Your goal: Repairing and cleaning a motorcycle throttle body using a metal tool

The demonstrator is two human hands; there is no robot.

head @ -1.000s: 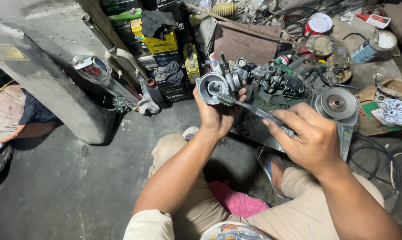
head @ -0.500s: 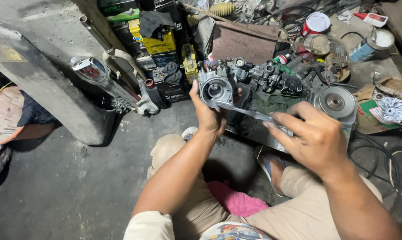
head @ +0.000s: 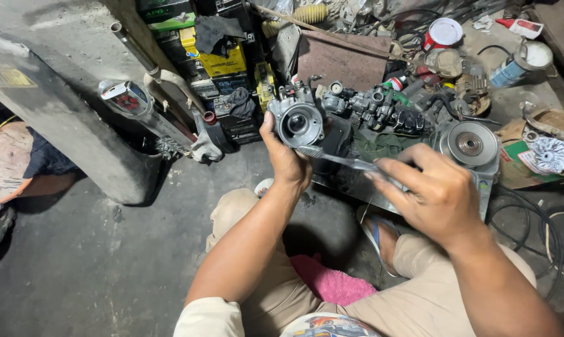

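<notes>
A: Hands, count?
B: Two. Left hand [head: 289, 163], fingers clamped on one carburettor [head: 298, 121], held upright above the floor [head: 95, 262], round bore facing the camera. Right hand [head: 436, 193], fingers closed on one thin metal tool [head: 347, 161], its tip touching the carburettor's lower edge.

A: Behind them?
B: One heap of carburettor parts [head: 381, 109]; one round pulley [head: 469, 144]; one white-lidded can [head: 444, 32]; one yellow box [head: 222, 61]; one fan wheel [head: 550, 153].

A: Underfoot?
B: One pink cloth [head: 332, 282] between the knees; one sandal [head: 375, 234]; black cables [head: 544, 231], number unclear.
</notes>
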